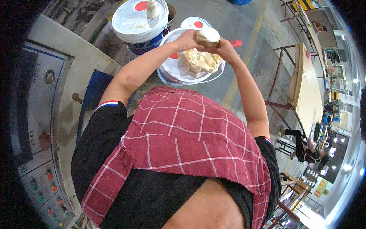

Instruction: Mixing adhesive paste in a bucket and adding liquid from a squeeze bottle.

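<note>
Both my arms stretch forward over a white bucket (167, 76). Between my hands is a white, rounded, bottle-like container (208, 36), its blunt end turned up toward me. My left hand (188, 40) closes on it from the left, and my right hand (225, 50) grips it from the right. Some of my fingers are hidden behind it. Just below my hands, a crumpled clear plastic bag (198, 62) with yellowish, cream-coloured stuff lies on the bucket's lid. A smaller white lid with a red spot (198, 24) shows right behind the container.
Left of my hands stands a blue-and-white bucket (139, 34) with a small white bottle (153, 9) on its lid. A machine panel with buttons (45, 183) fills the left side. Wooden-topped tables (305, 87) stand at right, a person (305, 150) beyond.
</note>
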`<action>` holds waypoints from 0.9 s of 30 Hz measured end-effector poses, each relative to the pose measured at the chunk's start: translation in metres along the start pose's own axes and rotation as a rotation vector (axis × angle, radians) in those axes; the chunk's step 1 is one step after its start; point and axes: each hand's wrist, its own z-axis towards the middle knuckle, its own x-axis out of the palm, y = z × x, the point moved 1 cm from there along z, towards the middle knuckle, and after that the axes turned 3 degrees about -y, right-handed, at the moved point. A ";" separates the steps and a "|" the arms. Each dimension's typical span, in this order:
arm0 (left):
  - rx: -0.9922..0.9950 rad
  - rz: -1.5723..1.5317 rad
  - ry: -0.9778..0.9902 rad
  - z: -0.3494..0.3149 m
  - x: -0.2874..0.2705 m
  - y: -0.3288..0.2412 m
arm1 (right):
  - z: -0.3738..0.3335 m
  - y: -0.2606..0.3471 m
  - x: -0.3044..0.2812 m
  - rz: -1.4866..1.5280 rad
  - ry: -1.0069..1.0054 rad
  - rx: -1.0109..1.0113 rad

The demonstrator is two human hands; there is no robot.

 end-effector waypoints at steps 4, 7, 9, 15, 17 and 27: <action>-0.057 0.064 0.012 0.006 0.000 0.014 | 0.009 -0.011 -0.003 -0.371 -0.075 0.000; -0.030 -0.080 0.000 0.005 -0.003 0.013 | 0.013 -0.022 -0.008 -0.398 -0.127 -0.019; -0.006 -0.173 -0.012 0.006 -0.008 0.009 | 0.013 -0.026 -0.010 -0.296 -0.124 0.028; -0.014 0.264 0.020 0.005 -0.007 0.006 | 0.015 -0.038 -0.002 -0.283 -0.188 0.001; -0.010 0.211 -0.034 0.003 -0.002 0.019 | 0.018 -0.043 0.002 -0.300 -0.214 -0.023; 0.012 0.059 -0.165 0.001 0.005 0.021 | 0.009 -0.026 0.016 -0.209 -0.331 -0.117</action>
